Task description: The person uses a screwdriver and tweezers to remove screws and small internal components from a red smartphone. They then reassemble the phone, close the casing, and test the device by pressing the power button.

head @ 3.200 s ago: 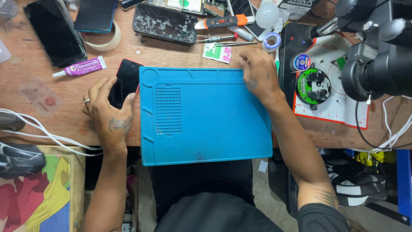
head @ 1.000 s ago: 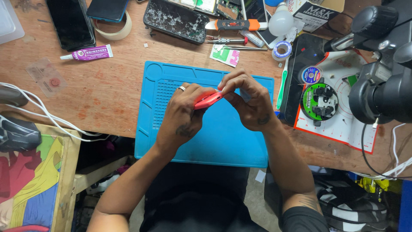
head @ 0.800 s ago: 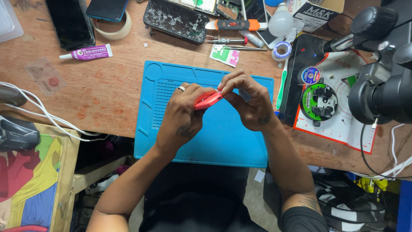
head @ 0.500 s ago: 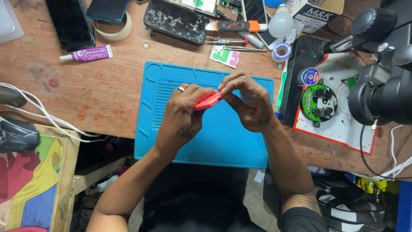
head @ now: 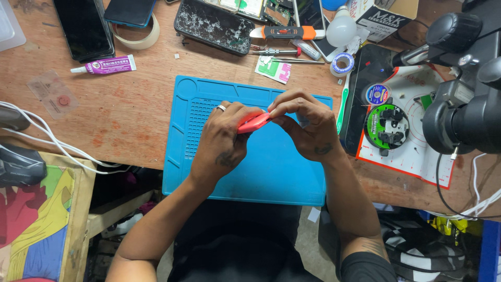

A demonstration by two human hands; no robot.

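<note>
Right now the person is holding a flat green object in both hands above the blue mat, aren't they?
Not quite: the flat object is red, not green. The head view shows it held between the left hand and the right hand, above the blue mat.

Blue mat (head: 250,172) bare near edge, open passage; cracked phone (head: 213,25), tools (head: 282,34), microscope (head: 459,94) block far and right sides
</note>
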